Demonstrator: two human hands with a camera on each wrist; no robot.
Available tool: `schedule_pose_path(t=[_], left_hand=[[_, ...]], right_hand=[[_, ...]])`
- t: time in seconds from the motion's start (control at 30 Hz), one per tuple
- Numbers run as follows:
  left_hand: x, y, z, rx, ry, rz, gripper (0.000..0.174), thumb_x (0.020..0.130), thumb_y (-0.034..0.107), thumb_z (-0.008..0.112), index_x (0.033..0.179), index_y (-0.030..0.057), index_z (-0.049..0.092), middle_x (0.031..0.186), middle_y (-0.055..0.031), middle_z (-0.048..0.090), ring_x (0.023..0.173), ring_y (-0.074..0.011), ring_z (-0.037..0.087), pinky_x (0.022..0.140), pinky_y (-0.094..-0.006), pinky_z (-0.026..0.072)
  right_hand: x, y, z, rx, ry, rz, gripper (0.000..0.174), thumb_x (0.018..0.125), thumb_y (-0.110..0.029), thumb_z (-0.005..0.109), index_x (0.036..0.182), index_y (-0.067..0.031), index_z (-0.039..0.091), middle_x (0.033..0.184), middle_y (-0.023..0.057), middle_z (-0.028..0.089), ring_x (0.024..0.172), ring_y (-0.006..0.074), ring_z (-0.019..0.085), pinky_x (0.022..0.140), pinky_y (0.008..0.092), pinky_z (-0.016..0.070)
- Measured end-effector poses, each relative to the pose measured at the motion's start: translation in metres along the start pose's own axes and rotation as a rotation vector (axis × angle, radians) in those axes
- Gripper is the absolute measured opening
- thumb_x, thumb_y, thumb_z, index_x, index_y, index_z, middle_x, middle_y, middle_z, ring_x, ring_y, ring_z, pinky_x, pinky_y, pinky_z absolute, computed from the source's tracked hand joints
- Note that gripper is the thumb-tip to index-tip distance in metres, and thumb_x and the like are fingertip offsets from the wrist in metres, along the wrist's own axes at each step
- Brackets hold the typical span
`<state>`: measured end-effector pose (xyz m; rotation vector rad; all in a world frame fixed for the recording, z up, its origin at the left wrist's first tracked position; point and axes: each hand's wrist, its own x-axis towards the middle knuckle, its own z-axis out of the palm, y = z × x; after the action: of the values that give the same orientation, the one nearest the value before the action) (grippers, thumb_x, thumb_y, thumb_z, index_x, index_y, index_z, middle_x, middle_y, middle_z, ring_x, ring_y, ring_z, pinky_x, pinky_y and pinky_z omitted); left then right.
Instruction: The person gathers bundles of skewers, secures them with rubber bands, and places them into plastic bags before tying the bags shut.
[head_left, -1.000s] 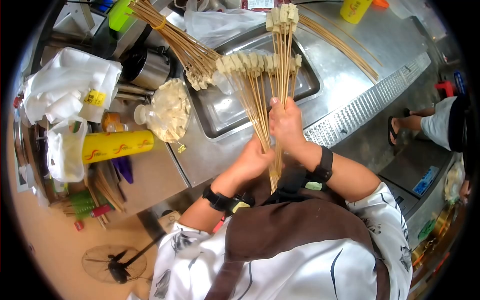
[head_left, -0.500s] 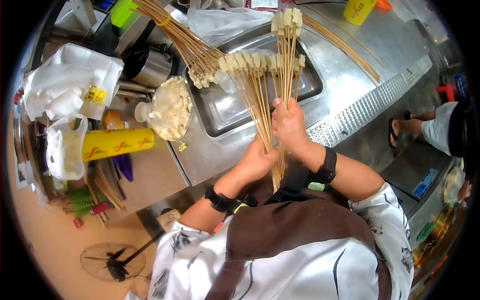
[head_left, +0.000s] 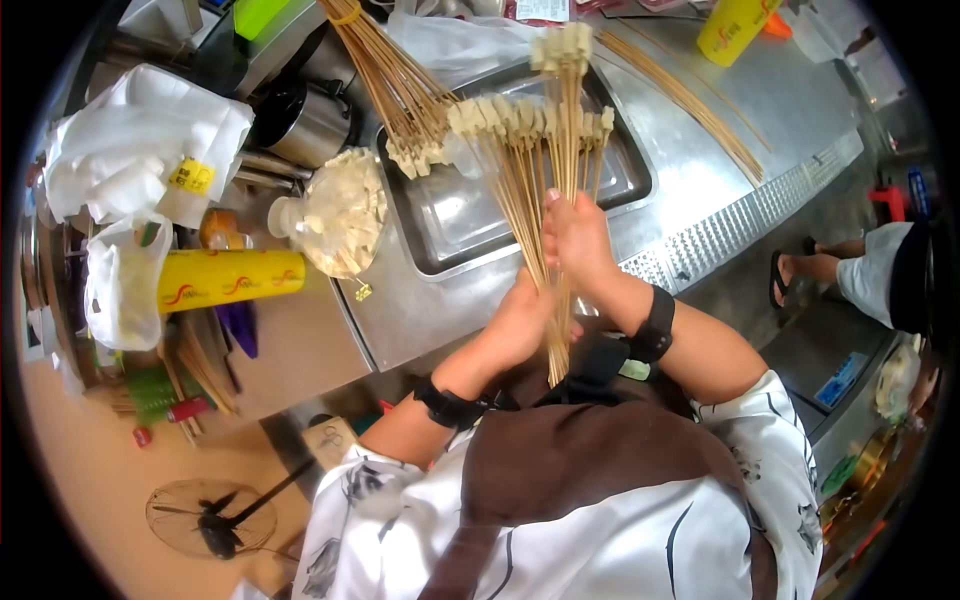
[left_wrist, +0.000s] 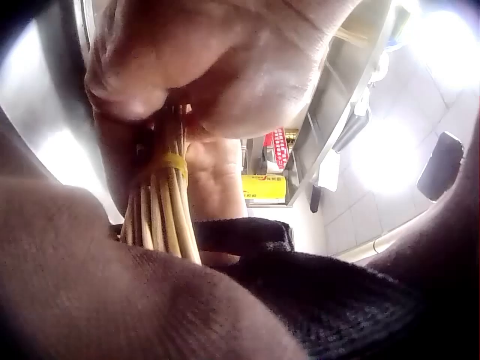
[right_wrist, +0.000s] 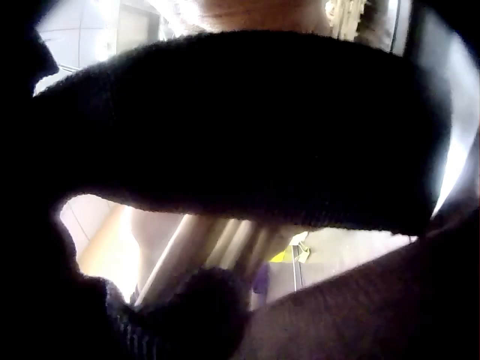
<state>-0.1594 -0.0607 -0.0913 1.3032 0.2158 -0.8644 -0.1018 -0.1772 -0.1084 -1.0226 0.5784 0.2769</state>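
A bundle of bamboo skewers (head_left: 518, 215), tipped with pale tofu-like pieces (head_left: 500, 118), stands fanned out in front of the person's apron. The right hand (head_left: 582, 240) grips the sticks partway up, its thumb pointing along them. Lower down, the left hand (head_left: 520, 322) is wrapped around the bundle, slightly blurred, with a fingertip showing past the sticks on the right side. In the left wrist view a yellow rubber band (left_wrist: 174, 165) circles the sticks near their bare ends, just below the fingers. The right wrist view is mostly blocked by a dark strap (right_wrist: 247, 127).
Behind the skewers lies a metal tray (head_left: 440, 268), with another banded skewer bundle (head_left: 385, 75) resting over its left corner. Loose sticks (head_left: 690, 105) lie at right. A bag of pale pieces (head_left: 345, 215), a yellow roll (head_left: 235, 280) and a metal pot (head_left: 305, 125) are at left.
The left hand has shifted slightly on the lower sticks, and a fingertip now shows on their right side. The right hand keeps its grip. The head view has turned a little.
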Motion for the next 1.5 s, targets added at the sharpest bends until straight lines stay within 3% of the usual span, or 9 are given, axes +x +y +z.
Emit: schedule_pose_path(t=[0.4,0.5,0.7,0.8,0.97,1.07,1.3,1.5], left_hand=[[-0.003,0.001,-0.001,-0.107,-0.078,-0.024,0.046,0.093,0.001,0.033,0.138,0.007,0.029,0.113,-0.0149,0.057,0.091,-0.0239,0.065,0.08,-0.0365,0.0568],[-0.002,-0.005,-0.004,-0.159,-0.121,0.014,0.045,0.096,0.01,0.043,0.138,0.0099,0.024,0.115,-0.0154,0.057,0.089,-0.0266,0.067,0.077,-0.0368,0.0571],[-0.007,-0.005,0.0,-0.406,-0.156,0.022,0.052,0.087,0.004,0.038,0.138,0.0077,0.025,0.123,-0.0175,0.052,0.105,-0.0325,0.061,0.085,-0.0457,0.0542],[-0.008,-0.005,0.005,-0.462,-0.127,0.03,0.05,0.085,0.006,0.038,0.135,0.003,0.033,0.121,-0.0178,0.053,0.103,-0.0306,0.059,0.094,-0.0498,0.0488],[-0.003,-0.017,0.0,-0.559,-0.108,0.028,0.036,0.089,0.018,0.037,0.118,0.0005,0.049,0.098,-0.0136,0.059,0.088,-0.0258,0.058,0.088,-0.0437,0.049],[-0.007,-0.012,0.005,-0.619,-0.076,0.0,0.036,0.091,0.026,0.037,0.111,0.0007,0.053,0.09,-0.0115,0.059,0.082,-0.0236,0.056,0.085,-0.0418,0.0491],[-0.001,-0.024,0.005,-0.629,-0.086,0.022,0.039,0.098,0.031,0.03,0.113,0.0027,0.052,0.089,-0.0077,0.055,0.074,-0.0188,0.051,0.079,-0.0401,0.0502],[-0.009,-0.012,0.009,-0.374,-0.096,0.05,0.032,0.1,0.024,0.03,0.121,0.0051,0.045,0.097,-0.009,0.055,0.073,-0.0189,0.052,0.073,-0.0392,0.053]], right_hand=[[-0.012,-0.007,0.005,0.17,-0.048,-0.112,0.024,0.099,-0.031,0.051,0.091,-0.0089,0.045,0.061,-0.0038,0.036,0.045,0.0064,0.031,0.038,0.0236,0.0266],[-0.016,-0.006,0.003,0.162,-0.056,-0.151,0.024,0.099,-0.032,0.051,0.091,-0.0091,0.045,0.062,-0.0034,0.036,0.045,0.0065,0.031,0.038,0.0235,0.0263],[-0.016,-0.002,0.007,0.25,-0.045,-0.157,0.025,0.099,-0.032,0.051,0.091,-0.0096,0.045,0.061,-0.0033,0.036,0.045,0.0064,0.032,0.037,0.0235,0.0262],[-0.017,-0.003,0.007,0.248,-0.048,-0.152,0.025,0.099,-0.032,0.051,0.091,-0.0099,0.045,0.061,-0.0033,0.036,0.045,0.0064,0.032,0.038,0.0235,0.0263],[-0.016,-0.007,0.015,0.27,-0.082,-0.141,0.025,0.099,-0.032,0.051,0.09,-0.0103,0.045,0.061,-0.0031,0.036,0.045,0.0064,0.031,0.038,0.0234,0.0266],[-0.013,-0.006,0.017,0.271,-0.163,-0.116,0.023,0.098,-0.03,0.052,0.087,-0.0122,0.042,0.063,-0.0032,0.038,0.045,0.0061,0.034,0.036,0.0225,0.0267],[-0.024,-0.003,0.008,0.274,-0.128,-0.033,0.024,0.098,-0.031,0.053,0.089,-0.0112,0.043,0.062,-0.0028,0.036,0.046,0.0071,0.032,0.038,0.0233,0.0251],[-0.027,-0.011,0.0,0.206,-0.097,0.088,0.021,0.099,-0.029,0.05,0.091,-0.0116,0.042,0.065,-0.0022,0.037,0.046,0.0073,0.031,0.038,0.0234,0.0253]])
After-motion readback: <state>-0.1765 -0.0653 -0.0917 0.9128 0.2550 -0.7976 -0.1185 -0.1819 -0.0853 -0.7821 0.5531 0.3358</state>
